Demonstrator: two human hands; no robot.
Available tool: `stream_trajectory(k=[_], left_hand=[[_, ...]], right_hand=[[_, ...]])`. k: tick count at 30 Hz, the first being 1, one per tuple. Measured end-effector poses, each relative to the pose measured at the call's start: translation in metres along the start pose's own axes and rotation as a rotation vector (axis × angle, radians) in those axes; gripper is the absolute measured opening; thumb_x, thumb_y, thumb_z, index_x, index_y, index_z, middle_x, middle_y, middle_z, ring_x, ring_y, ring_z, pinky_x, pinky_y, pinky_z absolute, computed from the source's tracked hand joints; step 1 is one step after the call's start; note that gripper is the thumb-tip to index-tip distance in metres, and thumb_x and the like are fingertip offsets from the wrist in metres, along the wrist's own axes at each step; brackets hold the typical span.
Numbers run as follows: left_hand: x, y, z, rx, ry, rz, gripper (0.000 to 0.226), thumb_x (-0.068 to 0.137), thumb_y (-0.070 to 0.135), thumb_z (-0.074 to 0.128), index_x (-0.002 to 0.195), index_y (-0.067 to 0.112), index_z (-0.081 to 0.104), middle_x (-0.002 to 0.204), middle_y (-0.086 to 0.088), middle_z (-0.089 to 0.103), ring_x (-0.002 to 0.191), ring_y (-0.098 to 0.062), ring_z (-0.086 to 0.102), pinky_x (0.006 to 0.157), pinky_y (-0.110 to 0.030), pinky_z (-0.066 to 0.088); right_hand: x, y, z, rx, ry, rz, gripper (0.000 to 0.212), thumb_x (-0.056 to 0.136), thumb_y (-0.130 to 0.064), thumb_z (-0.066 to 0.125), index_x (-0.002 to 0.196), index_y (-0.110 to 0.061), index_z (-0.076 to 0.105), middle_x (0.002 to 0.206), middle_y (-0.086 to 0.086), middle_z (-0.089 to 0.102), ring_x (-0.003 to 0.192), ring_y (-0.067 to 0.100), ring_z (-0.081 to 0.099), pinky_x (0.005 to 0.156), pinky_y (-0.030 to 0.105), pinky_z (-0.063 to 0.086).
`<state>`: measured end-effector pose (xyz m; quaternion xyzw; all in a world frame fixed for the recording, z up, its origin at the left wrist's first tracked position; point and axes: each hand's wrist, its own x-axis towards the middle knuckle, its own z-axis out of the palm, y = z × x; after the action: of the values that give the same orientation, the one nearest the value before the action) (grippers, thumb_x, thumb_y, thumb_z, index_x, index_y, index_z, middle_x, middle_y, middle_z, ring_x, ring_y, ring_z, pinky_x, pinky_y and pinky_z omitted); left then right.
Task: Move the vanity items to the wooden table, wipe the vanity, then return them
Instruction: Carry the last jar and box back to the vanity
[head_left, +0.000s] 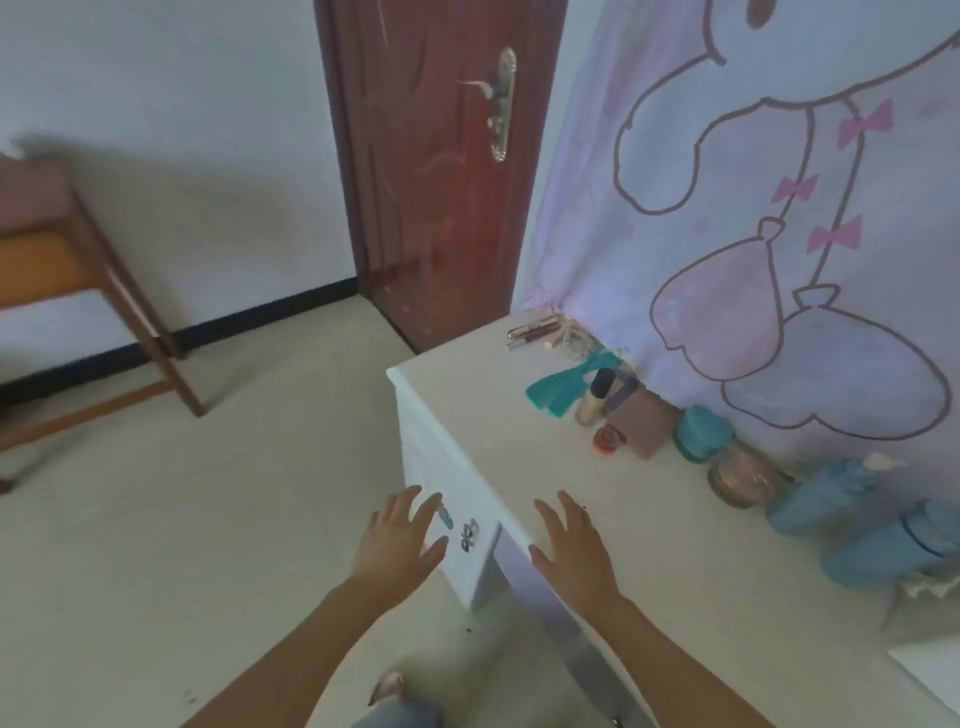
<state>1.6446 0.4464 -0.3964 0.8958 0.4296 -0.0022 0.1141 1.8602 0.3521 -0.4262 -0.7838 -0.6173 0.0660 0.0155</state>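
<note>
The vanity items stood in a row along the back edge of the white vanity bench (498, 447), against a pale cloth (779, 208) printed with a cartoon figure. From the far corner toward the camera ran some slim cosmetic sticks (535, 331), a teal comb (563, 388), a beige bottle with a dark cap (594, 402), a small red jar (608, 439), a mauve box (645, 423), a teal case (702, 433), a glass jar (738, 475) and two blurred blue bottles (823, 497) lying on their sides.

All of them lay ahead and to the right of the hands, well apart from both. The right hand (576, 553) hovered over the bench's front edge, fingers spread and straight, holding nothing; the red jar and the glass jar were the items nearest it. The left hand (402, 540) was likewise splayed and empty, in front of the drawer face near its metal pull (470, 535), off the bench top.

Beyond the bench stood a dark red door (441, 156), and far to the left, across the pale floor (208, 519), a wooden table (88, 260) against the wall.
</note>
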Motion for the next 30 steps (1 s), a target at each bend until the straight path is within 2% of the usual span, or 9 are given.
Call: stream_trajectory(k=[3, 5, 6, 7, 9, 12, 16, 19, 30], left_hand=[[-0.023, -0.046, -0.016, -0.018, 0.097, -0.142, 0.045, 0.071, 0.049, 0.035, 0.106, 0.024, 0.049, 0.094, -0.002, 0.068, 0.078, -0.018, 0.068, 0.055, -0.027, 0.054], [-0.039, -0.076, -0.027, -0.027, 0.128, -0.24, 0.048, 0.073, 0.049, 0.036, 0.106, 0.019, 0.056, 0.096, -0.005, 0.068, 0.08, -0.023, 0.069, 0.058, -0.031, 0.055], [-0.048, -0.09, -0.031, -0.049, 0.14, -0.275, 0.052, 0.075, 0.049, 0.035, 0.107, 0.016, 0.059, 0.1, -0.008, 0.067, 0.084, -0.026, 0.068, 0.061, -0.035, 0.055], [-0.057, -0.104, -0.036, -0.101, 0.145, -0.305, 0.059, 0.076, 0.051, 0.032, 0.112, 0.014, 0.06, 0.108, -0.011, 0.065, 0.093, -0.03, 0.066, 0.069, -0.04, 0.055], [-0.078, -0.131, -0.046, -0.193, 0.182, -0.386, 0.081, 0.072, 0.061, 0.016, 0.131, 0.015, 0.048, 0.134, -0.011, 0.048, 0.121, -0.032, 0.048, 0.095, -0.044, 0.042], [-0.126, -0.193, -0.066, -0.225, 0.245, -0.526, 0.094, 0.065, 0.067, 0.003, 0.142, 0.021, 0.029, 0.148, -0.006, 0.028, 0.135, -0.025, 0.025, 0.109, -0.036, 0.024], [-0.194, -0.291, -0.105, -0.184, 0.361, -0.671, 0.061, 0.09, 0.052, 0.033, 0.143, 0.021, 0.025, 0.149, -0.006, 0.024, 0.136, -0.025, 0.022, 0.111, -0.036, 0.021], [-0.235, -0.342, -0.132, -0.156, 0.439, -0.77, 0.056, 0.093, 0.041, 0.042, 0.142, 0.019, 0.028, 0.148, -0.007, 0.027, 0.135, -0.026, 0.025, 0.109, -0.038, 0.026], [-0.268, -0.425, -0.201, -0.095, 0.647, -0.837, 0.055, 0.092, 0.036, 0.046, 0.14, 0.016, 0.031, 0.144, -0.007, 0.031, 0.133, -0.025, 0.027, 0.107, -0.036, 0.027]], right_hand=[[0.02, -0.049, -0.009, 0.011, 0.044, -0.08, 0.083, 0.036, -0.045, 0.089, 0.108, -0.024, 0.053, 0.102, 0.01, 0.069, 0.084, 0.02, 0.07, 0.062, 0.021, 0.054], [0.028, -0.083, -0.024, 0.088, 0.029, -0.117, 0.07, 0.058, -0.039, 0.083, 0.119, -0.017, 0.056, 0.123, 0.019, 0.057, 0.108, 0.029, 0.061, 0.082, 0.029, 0.052], [0.032, -0.103, -0.032, 0.143, -0.018, -0.135, 0.064, 0.075, -0.036, 0.071, 0.131, -0.015, 0.047, 0.139, 0.02, 0.041, 0.125, 0.03, 0.046, 0.097, 0.032, 0.043], [0.035, -0.122, -0.037, 0.139, -0.057, -0.179, 0.059, 0.088, -0.034, 0.056, 0.14, -0.017, 0.034, 0.149, 0.016, 0.024, 0.136, 0.027, 0.029, 0.106, 0.032, 0.032], [0.05, -0.157, -0.038, 0.161, -0.041, -0.241, 0.056, 0.095, -0.034, 0.042, 0.145, -0.02, 0.02, 0.154, 0.01, 0.007, 0.141, 0.021, 0.013, 0.11, 0.03, 0.021], [0.069, -0.24, -0.039, 0.16, -0.016, -0.355, 0.058, 0.094, -0.032, 0.043, 0.145, -0.02, 0.019, 0.154, 0.011, 0.005, 0.142, 0.021, 0.01, 0.111, 0.03, 0.019], [0.08, -0.367, -0.044, 0.168, -0.017, -0.544, 0.056, 0.093, -0.031, 0.043, 0.144, -0.019, 0.021, 0.153, 0.011, 0.007, 0.142, 0.021, 0.01, 0.111, 0.029, 0.017], [0.084, -0.438, -0.058, 0.174, -0.008, -0.657, 0.054, 0.095, -0.031, 0.041, 0.143, -0.019, 0.022, 0.154, 0.008, 0.007, 0.141, 0.022, 0.01, 0.111, 0.029, 0.015], [0.147, -0.569, -0.128, 0.111, 0.175, -0.856, 0.052, 0.094, -0.034, 0.046, 0.142, -0.021, 0.028, 0.153, 0.008, 0.016, 0.14, 0.022, 0.016, 0.112, 0.032, 0.019]])
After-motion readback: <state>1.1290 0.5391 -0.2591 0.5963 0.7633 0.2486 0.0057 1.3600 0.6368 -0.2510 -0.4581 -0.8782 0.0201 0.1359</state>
